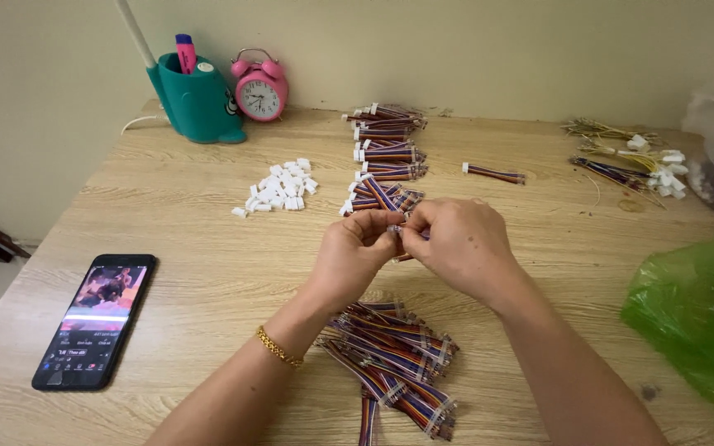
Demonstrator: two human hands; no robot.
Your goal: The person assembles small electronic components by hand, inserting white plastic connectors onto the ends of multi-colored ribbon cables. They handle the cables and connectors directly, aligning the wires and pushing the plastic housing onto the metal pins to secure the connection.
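Wooden desk noted. A short multicoloured wire harness is pinched between left hand and right hand, above the loose harness pile. Connector end should be kept squarely aligned, wires untwisted.

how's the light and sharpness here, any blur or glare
Head view: soft, even light, only faint shadows on the pale wooden table; no glare on the black phone's lit screen; both hands fairly sharp; the green plastic bag at the edge looks blurred.
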